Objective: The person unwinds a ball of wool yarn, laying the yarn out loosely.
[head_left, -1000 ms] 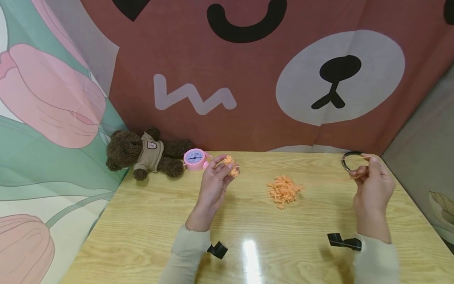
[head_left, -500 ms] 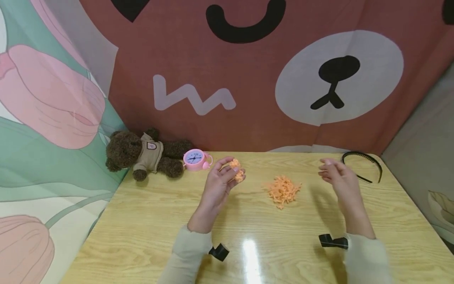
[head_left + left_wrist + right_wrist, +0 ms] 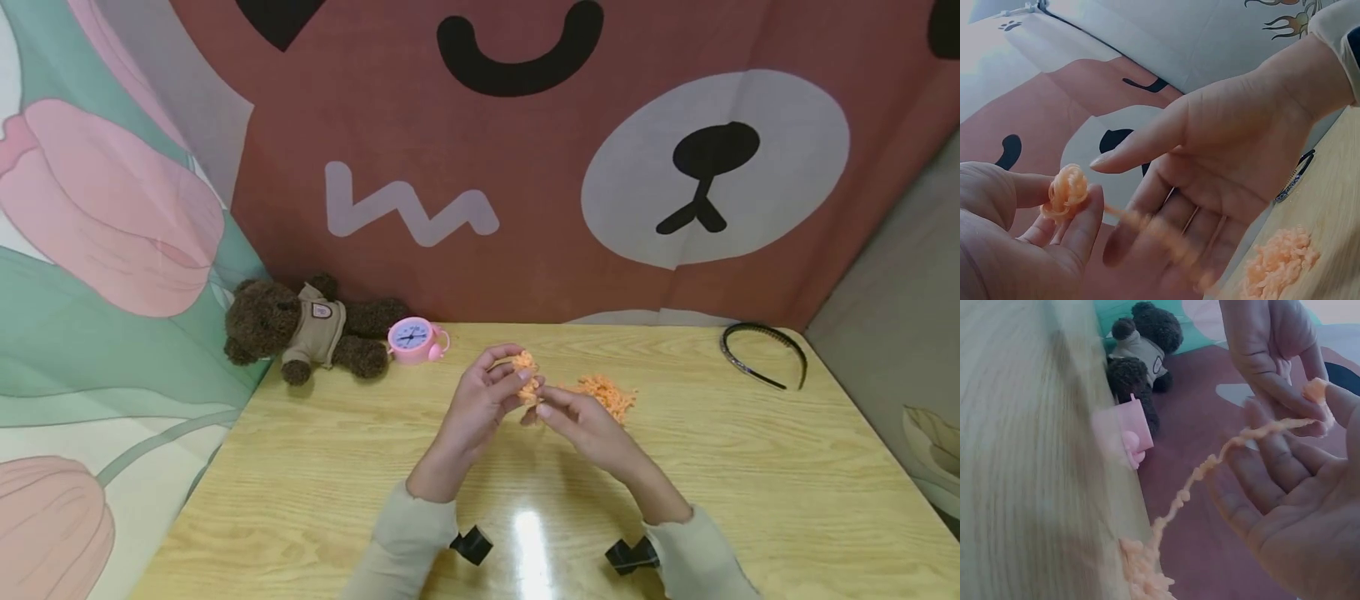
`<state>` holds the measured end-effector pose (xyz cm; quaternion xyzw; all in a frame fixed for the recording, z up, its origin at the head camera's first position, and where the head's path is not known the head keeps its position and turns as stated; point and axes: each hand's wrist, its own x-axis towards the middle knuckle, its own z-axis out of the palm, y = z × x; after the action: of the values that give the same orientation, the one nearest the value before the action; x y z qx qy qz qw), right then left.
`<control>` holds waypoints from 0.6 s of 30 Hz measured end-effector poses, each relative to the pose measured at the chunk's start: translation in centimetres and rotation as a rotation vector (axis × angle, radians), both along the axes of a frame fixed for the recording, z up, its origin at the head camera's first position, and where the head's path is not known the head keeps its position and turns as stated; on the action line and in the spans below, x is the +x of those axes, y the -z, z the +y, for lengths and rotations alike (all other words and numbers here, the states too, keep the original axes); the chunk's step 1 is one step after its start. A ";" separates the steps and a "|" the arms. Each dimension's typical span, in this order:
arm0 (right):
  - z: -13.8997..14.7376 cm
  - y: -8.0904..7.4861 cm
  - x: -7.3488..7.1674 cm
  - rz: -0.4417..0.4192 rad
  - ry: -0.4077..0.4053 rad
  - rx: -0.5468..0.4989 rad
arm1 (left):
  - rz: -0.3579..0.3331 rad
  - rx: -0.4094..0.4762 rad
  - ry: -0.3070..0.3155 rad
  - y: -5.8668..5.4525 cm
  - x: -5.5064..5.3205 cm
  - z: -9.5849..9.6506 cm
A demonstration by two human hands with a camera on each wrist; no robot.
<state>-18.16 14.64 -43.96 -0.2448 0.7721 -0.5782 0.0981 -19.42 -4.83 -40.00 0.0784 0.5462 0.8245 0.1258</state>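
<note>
My left hand [image 3: 474,408] pinches a small ball of crinkly orange yarn [image 3: 1066,190] between thumb and fingers, raised over the table. Close on its right is my right hand [image 3: 596,429], its fingertips overlapping the ball's lower edge in the head view. Both wrist views show the right hand's fingers extended and its thumb apart from them. A strand of the yarn [image 3: 1194,475] leaves the ball, passes along the right fingers and drops to a loose yarn pile [image 3: 611,396] on the table. Part of this pile is hidden behind the right hand in the head view.
A brown teddy bear [image 3: 315,329] in a beige shirt lies at the back left. Beside its feet is a pink alarm clock [image 3: 411,340]. A black headband [image 3: 738,362] rests at the back right of the wooden table [image 3: 315,500]. A printed cloth [image 3: 405,283] hangs behind.
The right hand has come left from beside the headband to the ball, no longer stretching the strand out to the right. The left hand has shifted slightly right and lower with the yarn ball.
</note>
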 end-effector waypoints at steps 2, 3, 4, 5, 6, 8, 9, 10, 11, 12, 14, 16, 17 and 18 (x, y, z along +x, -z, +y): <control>0.1 -0.2 0.0 0.011 0.016 0.016 | 0.001 -0.013 -0.005 0.0 0.0 0.0; 0.2 -0.3 0.0 0.018 0.036 0.024 | 0.002 -0.014 -0.010 0.0 0.0 0.0; 0.4 -0.4 0.0 0.029 0.066 0.031 | 0.001 -0.010 -0.015 0.0 0.0 0.0; 0.6 -0.6 0.0 0.035 0.097 0.027 | 0.002 -0.007 -0.023 0.0 0.0 0.0; 0.8 -0.8 0.0 0.039 0.133 0.020 | 0.003 -0.006 -0.033 0.1 -0.1 -0.1; 1.4 -1.2 0.0 0.051 0.206 0.001 | 0.002 -0.003 -0.054 0.2 -0.2 -0.2; 1.8 -1.4 0.0 0.057 0.248 -0.020 | 0.001 -0.006 -0.066 0.3 -0.3 -0.2; 2.2 -1.6 -0.1 0.062 0.283 -0.044 | -0.003 -0.003 -0.080 0.4 -0.5 -0.3; 2.6 -1.9 -0.1 0.068 0.317 -0.067 | -0.007 -0.003 -0.095 0.5 -0.6 -0.3; 3.1 -2.1 -0.1 0.076 0.351 -0.085 | -0.012 -0.003 -0.111 0.5 -0.8 -0.4; 4.1 -2.5 -0.2 0.095 0.413 -0.118 | -0.024 -0.001 -0.145 0.6 -1.1 -0.5; 5.1 -2.9 -0.4 0.104 0.472 -0.170 | -0.030 0.007 -0.174 0.7 -1.3 -0.7; 5.7 -3.1 -0.4 0.105 0.496 -0.208 | -0.030 0.013 -0.187 0.8 -1.4 -0.8; 6.3 -3.3 -0.5 0.102 0.513 -0.254 | -0.030 0.024 -0.198 0.8 -1.5 -0.9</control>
<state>-18.62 20.89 -40.69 -0.0805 0.7340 -0.6632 -0.1220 -20.97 -5.71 -40.75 0.0131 0.5394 0.8404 0.0507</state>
